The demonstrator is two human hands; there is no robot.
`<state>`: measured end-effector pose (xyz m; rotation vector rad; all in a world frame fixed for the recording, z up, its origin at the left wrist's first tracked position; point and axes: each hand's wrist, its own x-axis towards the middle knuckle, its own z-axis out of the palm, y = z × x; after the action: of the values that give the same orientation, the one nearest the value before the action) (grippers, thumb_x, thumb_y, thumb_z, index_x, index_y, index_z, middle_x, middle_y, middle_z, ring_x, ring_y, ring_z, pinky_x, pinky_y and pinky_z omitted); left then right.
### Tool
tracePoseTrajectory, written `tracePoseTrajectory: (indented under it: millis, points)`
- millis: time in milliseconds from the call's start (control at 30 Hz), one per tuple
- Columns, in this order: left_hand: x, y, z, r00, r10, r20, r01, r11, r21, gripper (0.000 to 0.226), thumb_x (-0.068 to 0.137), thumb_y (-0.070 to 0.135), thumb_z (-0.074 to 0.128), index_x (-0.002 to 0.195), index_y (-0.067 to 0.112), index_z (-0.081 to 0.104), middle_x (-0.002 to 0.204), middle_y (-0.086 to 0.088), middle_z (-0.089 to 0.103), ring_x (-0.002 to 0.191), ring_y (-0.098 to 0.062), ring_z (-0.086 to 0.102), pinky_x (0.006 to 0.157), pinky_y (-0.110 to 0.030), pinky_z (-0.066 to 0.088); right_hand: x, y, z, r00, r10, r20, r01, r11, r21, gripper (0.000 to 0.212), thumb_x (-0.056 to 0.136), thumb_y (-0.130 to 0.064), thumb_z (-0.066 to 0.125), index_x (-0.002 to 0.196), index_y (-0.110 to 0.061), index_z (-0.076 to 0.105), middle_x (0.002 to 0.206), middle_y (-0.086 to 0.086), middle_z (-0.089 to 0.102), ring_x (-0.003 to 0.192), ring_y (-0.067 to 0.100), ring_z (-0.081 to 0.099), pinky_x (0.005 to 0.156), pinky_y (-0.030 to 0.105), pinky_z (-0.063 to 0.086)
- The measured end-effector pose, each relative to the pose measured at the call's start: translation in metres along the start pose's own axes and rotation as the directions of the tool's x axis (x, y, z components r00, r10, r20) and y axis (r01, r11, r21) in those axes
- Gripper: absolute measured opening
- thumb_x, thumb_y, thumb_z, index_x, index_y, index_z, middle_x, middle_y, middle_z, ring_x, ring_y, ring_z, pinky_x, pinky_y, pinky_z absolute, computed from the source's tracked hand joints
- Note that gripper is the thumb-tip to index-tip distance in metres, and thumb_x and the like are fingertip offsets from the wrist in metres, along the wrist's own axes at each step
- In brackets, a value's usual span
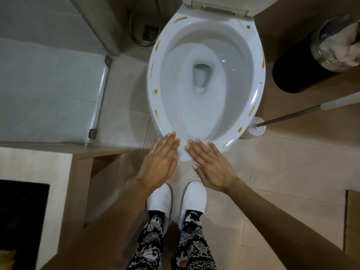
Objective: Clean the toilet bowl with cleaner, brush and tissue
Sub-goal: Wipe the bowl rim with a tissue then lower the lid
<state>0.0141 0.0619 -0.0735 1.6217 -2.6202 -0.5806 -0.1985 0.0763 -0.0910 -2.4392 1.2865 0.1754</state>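
**Bare hands over a stained rim, tools not yet taken up**

The person stands facing the toilet bowl (204, 75), white slippers (176, 201) planted on the tiled floor (282, 162) just short of its front edge. Seat and lid are raised, so the ceramic rim (153, 84) lies exposed, dotted and streaked all round with yellow-brown marks (180, 19); the inside of the bowl looks wet but largely white.

Both hands are stretched forward and low. The left hand (159, 162) and the right hand (212, 168) are flat, palms down, fingers (200, 149) straight and lying close together, holding nothing. Their tips reach the front of the rim; whether they touch it or hover just above cannot be told. The left hand is slightly blurred.

The toilet brush (257, 127) stands to the person's right, its white head beside the bowl's front corner and its metal handle (288, 115) slanting off toward the right edge, probably parked there for an easy reach. A black waste bin (303, 71) with a clear liner and crumpled paper sits further back on that side. A hose (144, 26) hangs by the floor drain (151, 32) on the left. No cleaner bottle or tissue can be seen.

Judging by the untouched stains, the cleaning has barely begun
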Motion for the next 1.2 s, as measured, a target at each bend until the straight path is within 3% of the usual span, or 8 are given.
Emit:
tracePoseTrajectory:
  millis: [133, 233, 433, 533, 733, 900, 1067, 1200]
  points:
    - [0.005, -0.013, 0.006, 0.998, -0.064, 0.022, 0.065, 0.996, -0.06, 0.054, 0.091, 0.022, 0.03, 0.136, -0.003, 0.045, 0.145, -0.019, 0.04, 0.134, -0.029, 0.04, 0.112, -0.035, 0.019, 0.012, 0.013, 0.004, 0.989, -0.127, 0.076, 0.132, 0.99, -0.059, 0.059, 0.1, -0.04, 0.025, 0.154, -0.015, 0.016, 0.161, 0.003, 0.011, 0.148, 0.018, 0.012, 0.118, 0.042, 0.014]
    - [0.006, -0.016, 0.012, 0.996, -0.082, 0.044, 0.086, 0.992, -0.094, 0.055, 0.095, 0.026, 0.028, 0.142, -0.001, 0.037, 0.151, -0.014, 0.031, 0.139, -0.022, 0.029, 0.115, -0.03, 0.011, 0.01, 0.015, 0.006, 0.987, -0.144, 0.075, 0.148, 0.988, -0.05, 0.061, 0.101, -0.043, 0.023, 0.154, -0.015, 0.015, 0.161, 0.002, 0.009, 0.149, 0.017, 0.009, 0.119, 0.041, 0.013]
    - [0.0, -0.017, 0.018, 0.992, -0.064, 0.112, 0.073, 0.995, -0.074, 0.059, 0.098, 0.038, 0.016, 0.15, 0.009, 0.011, 0.158, -0.004, 0.006, 0.145, -0.014, 0.005, 0.117, -0.025, -0.003, -0.006, 0.024, 0.004, 0.997, -0.029, 0.072, 0.03, 0.999, -0.01, 0.063, 0.1, -0.047, 0.02, 0.154, -0.016, 0.014, 0.161, 0.002, 0.01, 0.148, 0.016, 0.009, 0.12, 0.037, 0.008]
    - [-0.002, -0.019, 0.024, 0.986, -0.075, 0.151, 0.082, 0.996, -0.035, 0.062, 0.097, 0.048, 0.001, 0.15, 0.017, -0.007, 0.158, 0.002, -0.013, 0.145, -0.01, -0.011, 0.117, -0.031, -0.003, -0.016, 0.043, -0.002, 0.994, 0.085, 0.065, -0.086, 0.996, 0.011, 0.064, 0.1, -0.048, 0.019, 0.154, -0.016, 0.013, 0.161, 0.002, 0.01, 0.148, 0.016, 0.01, 0.12, 0.035, 0.006]
    - [-0.003, -0.021, 0.027, 0.981, -0.065, 0.18, 0.074, 0.996, -0.045, 0.064, 0.097, 0.05, -0.003, 0.15, 0.016, -0.011, 0.157, 0.003, -0.017, 0.145, -0.011, -0.014, 0.117, -0.037, 0.003, -0.023, 0.063, -0.011, 0.968, 0.238, 0.084, -0.237, 0.971, -0.014, 0.069, 0.098, -0.054, 0.016, 0.154, -0.016, 0.007, 0.161, 0.002, 0.005, 0.149, 0.016, 0.002, 0.121, 0.037, 0.002]
    - [-0.003, -0.022, 0.025, 0.978, -0.057, 0.201, 0.073, 0.995, -0.073, 0.063, 0.098, 0.046, 0.007, 0.15, 0.016, -0.011, 0.157, 0.003, -0.018, 0.144, -0.01, -0.016, 0.117, -0.037, 0.002, -0.021, 0.024, -0.001, 0.973, 0.208, 0.098, -0.21, 0.978, 0.009, 0.071, 0.097, -0.057, 0.014, 0.154, -0.016, 0.005, 0.162, 0.004, 0.002, 0.149, 0.02, 0.001, 0.12, 0.042, 0.002]
    - [-0.003, -0.022, 0.024, 0.975, -0.053, 0.217, 0.077, 0.991, -0.105, 0.061, 0.097, 0.046, 0.002, 0.149, 0.019, -0.016, 0.156, 0.004, -0.023, 0.143, -0.007, -0.021, 0.117, -0.036, -0.003, -0.007, -0.031, 0.014, 0.97, 0.228, 0.089, -0.235, 0.969, 0.08, 0.067, 0.098, -0.056, 0.01, 0.155, -0.021, 0.008, 0.162, 0.0, -0.001, 0.149, 0.019, -0.002, 0.119, 0.044, 0.003]
    - [-0.003, -0.024, 0.021, 0.974, -0.045, 0.223, 0.072, 0.991, -0.115, 0.062, 0.096, 0.047, -0.001, 0.15, 0.019, -0.015, 0.156, 0.006, -0.022, 0.142, -0.006, -0.02, 0.117, -0.036, -0.004, -0.008, -0.03, 0.015, 0.963, 0.259, 0.077, -0.266, 0.958, 0.106, 0.062, 0.1, -0.052, 0.007, 0.155, -0.023, 0.009, 0.162, -0.003, 0.001, 0.149, 0.015, 0.0, 0.12, 0.041, 0.006]
